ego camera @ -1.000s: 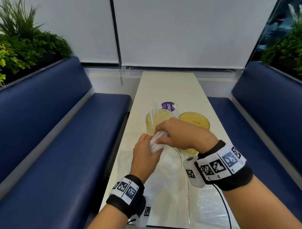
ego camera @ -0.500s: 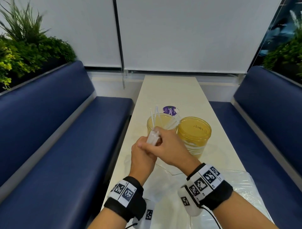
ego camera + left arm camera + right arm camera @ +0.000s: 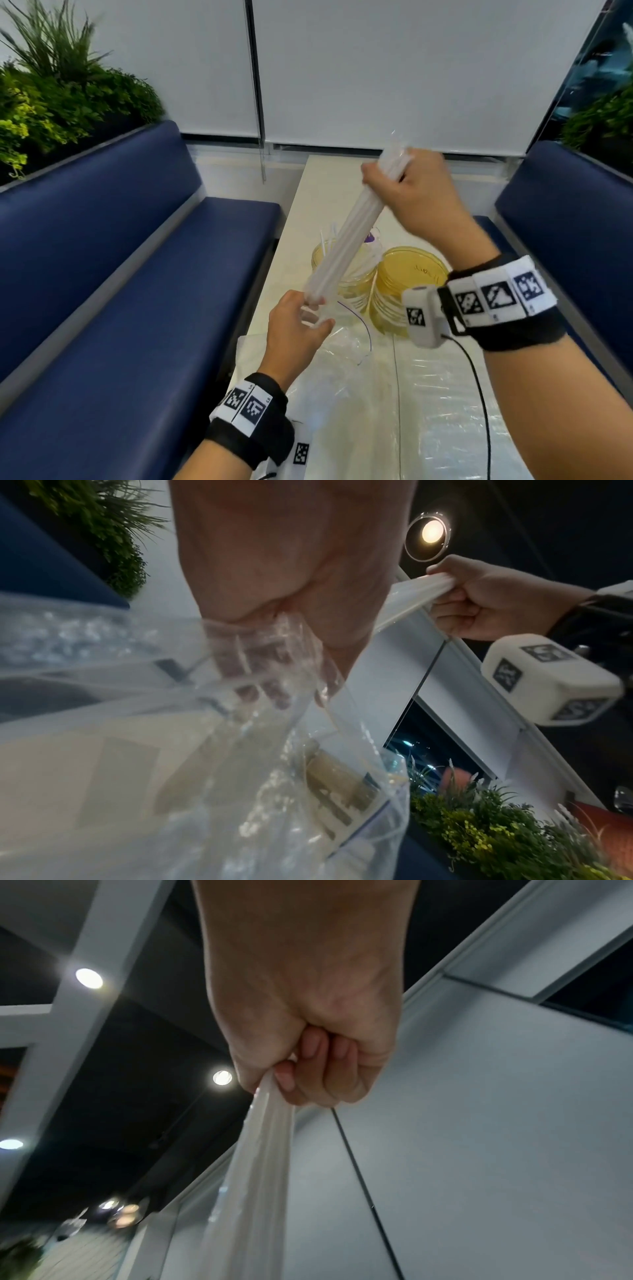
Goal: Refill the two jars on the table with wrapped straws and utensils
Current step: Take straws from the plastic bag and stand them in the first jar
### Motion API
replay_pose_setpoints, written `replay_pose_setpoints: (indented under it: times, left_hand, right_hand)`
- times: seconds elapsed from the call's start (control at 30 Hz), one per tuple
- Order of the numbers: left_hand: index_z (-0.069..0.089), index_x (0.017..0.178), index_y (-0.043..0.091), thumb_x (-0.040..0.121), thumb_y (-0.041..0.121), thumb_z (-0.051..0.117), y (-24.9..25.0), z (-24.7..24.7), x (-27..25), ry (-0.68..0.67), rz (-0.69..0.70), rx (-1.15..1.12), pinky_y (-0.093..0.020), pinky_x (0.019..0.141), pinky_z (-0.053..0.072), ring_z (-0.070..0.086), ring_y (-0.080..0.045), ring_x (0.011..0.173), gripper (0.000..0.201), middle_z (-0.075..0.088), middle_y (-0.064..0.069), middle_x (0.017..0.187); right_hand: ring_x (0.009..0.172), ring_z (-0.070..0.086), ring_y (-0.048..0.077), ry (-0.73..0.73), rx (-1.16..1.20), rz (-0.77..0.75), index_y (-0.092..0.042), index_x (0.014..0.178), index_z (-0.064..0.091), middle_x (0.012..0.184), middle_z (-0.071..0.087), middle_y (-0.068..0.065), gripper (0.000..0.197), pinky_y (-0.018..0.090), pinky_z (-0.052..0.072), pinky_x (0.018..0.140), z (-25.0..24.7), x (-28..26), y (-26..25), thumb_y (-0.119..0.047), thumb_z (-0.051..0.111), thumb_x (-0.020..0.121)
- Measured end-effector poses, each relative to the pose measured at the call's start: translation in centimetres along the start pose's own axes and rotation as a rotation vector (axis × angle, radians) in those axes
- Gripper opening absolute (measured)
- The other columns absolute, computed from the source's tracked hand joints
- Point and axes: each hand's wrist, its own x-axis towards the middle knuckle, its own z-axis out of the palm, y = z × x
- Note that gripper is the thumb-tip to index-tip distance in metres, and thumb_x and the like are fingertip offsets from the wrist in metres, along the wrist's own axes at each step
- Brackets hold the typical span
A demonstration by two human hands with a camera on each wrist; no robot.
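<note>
My right hand (image 3: 404, 178) grips the top end of a thick bundle of white wrapped straws (image 3: 346, 233), raised high and slanting down to the left. In the right wrist view the right hand (image 3: 308, 1069) is a fist around the bundle (image 3: 250, 1177). My left hand (image 3: 301, 325) holds the mouth of a clear plastic bag (image 3: 346, 346) just below the bundle's lower end; its fingers show through the bag (image 3: 260, 669). Two yellow-tinted jars stand on the table: the left jar (image 3: 349, 284) holds a few straws, the right jar (image 3: 407, 294) looks without straws.
The long pale table (image 3: 342, 178) runs away from me between two blue benches (image 3: 137, 308) (image 3: 565, 212). Crinkled clear plastic (image 3: 428, 411) covers the near table. A purple-labelled lid (image 3: 371, 236) peeks behind the left jar. Plants (image 3: 51, 102) flank the bench backs.
My right hand has risen up and away, drawing the straw bundle out of the bag to nearly its full length. The left hand stayed low at the bag's mouth.
</note>
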Motion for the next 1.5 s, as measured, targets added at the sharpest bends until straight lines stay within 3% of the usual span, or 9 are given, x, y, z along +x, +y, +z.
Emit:
replay_pose_setpoints:
  times: [0.23,0.6,0.8,0.97,1.07,1.13,1.23,1.37,1.5]
  left_hand:
    - [0.067,0.109,0.025,0.077,-0.009,0.064,0.2,-0.1,0.5,-0.046,0.038,0.080,-0.016,0.068,0.055,0.065,-0.002,0.087,0.047,0.057,0.014,0.109]
    - [0.064,0.123,0.029,0.078,-0.014,0.057,0.4,-2.6,0.9,-0.087,0.100,0.167,-0.015,0.071,0.055,0.060,0.006,0.098,0.062,0.047,0.027,0.110]
    - [0.065,0.124,0.027,0.081,-0.013,0.059,1.0,-2.9,0.8,-0.112,0.119,0.175,-0.014,0.077,0.056,0.060,0.004,0.100,0.059,0.046,0.029,0.109]
    - [0.060,0.130,0.028,0.080,-0.010,0.061,1.8,-3.2,1.0,-0.159,0.135,0.215,0.001,0.077,0.046,0.057,0.005,0.102,0.063,0.045,0.024,0.115]
    - [0.059,0.132,0.028,0.078,-0.009,0.063,2.3,-2.9,1.1,-0.186,0.144,0.228,0.004,0.075,0.043,0.056,0.001,0.104,0.065,0.045,0.022,0.118]
    - [0.060,0.128,0.029,0.077,-0.010,0.063,2.4,-2.6,1.3,-0.218,0.154,0.226,-0.001,0.075,0.047,0.056,-0.001,0.107,0.064,0.046,0.021,0.119]
    - [0.063,0.114,0.029,0.073,-0.011,0.062,2.2,-2.1,1.2,-0.255,0.143,0.268,-0.019,0.084,0.055,0.058,-0.005,0.108,0.058,0.047,0.020,0.117]
    - [0.059,0.130,0.025,0.072,-0.013,0.063,1.7,-1.6,0.6,-0.228,0.088,0.264,-0.030,0.084,0.059,0.060,-0.006,0.105,0.069,0.042,0.023,0.120]
    - [0.060,0.132,0.027,0.071,-0.012,0.063,2.0,-1.4,0.4,-0.279,0.136,0.288,-0.030,0.084,0.060,0.060,-0.004,0.106,0.072,0.044,0.022,0.125]
  right_hand:
    - [0.058,0.051,0.023,0.110,-0.325,0.099,-0.013,0.078,0.057,0.064,0.051,0.002,0.035,0.029,0.032,0.054,3.3,3.5,4.4,-0.043,0.052,0.096]
    - [0.090,0.066,0.025,-0.396,-0.418,0.452,-0.017,0.098,0.069,0.096,0.069,0.004,0.058,0.033,0.053,0.073,11.2,-1.2,13.7,-0.071,0.066,0.076]
    - [0.112,0.055,0.023,-0.183,-0.527,0.216,-0.025,0.125,0.063,0.119,0.056,0.001,0.047,0.038,0.052,0.081,11.8,-0.8,13.0,-0.057,0.060,0.091]
    - [0.109,0.054,0.025,-0.230,-0.666,0.102,-0.023,0.112,0.073,0.114,0.063,0.000,0.034,0.042,0.043,0.091,11.5,-1.5,11.6,-0.045,0.051,0.098]
    - [0.072,0.058,0.019,-0.113,-0.509,-0.004,-0.020,0.069,0.070,0.075,0.065,-0.002,0.034,0.036,0.047,0.073,9.7,-2.8,9.0,-0.041,0.057,0.094]
    - [0.052,0.056,0.015,-0.400,-0.299,0.055,-0.017,0.057,0.066,0.055,0.063,0.001,0.045,0.032,0.050,0.059,9.0,-4.2,7.0,-0.037,0.054,0.096]
    - [0.064,0.067,0.012,-0.804,-0.166,0.202,-0.015,0.080,0.079,0.066,0.069,-0.007,0.047,0.026,0.053,0.068,9.0,-6.4,6.5,-0.033,0.042,0.103]
    - [0.117,0.062,0.021,-0.982,-0.272,0.220,-0.016,0.125,0.070,0.129,0.067,0.002,0.037,0.036,0.045,0.106,9.2,-7.8,8.0,-0.029,0.048,0.098]
    - [0.132,0.050,0.024,-1.051,-0.395,0.195,-0.018,0.137,0.060,0.143,0.056,0.003,0.038,0.035,0.038,0.109,10.8,-9.5,8.9,-0.027,0.047,0.102]
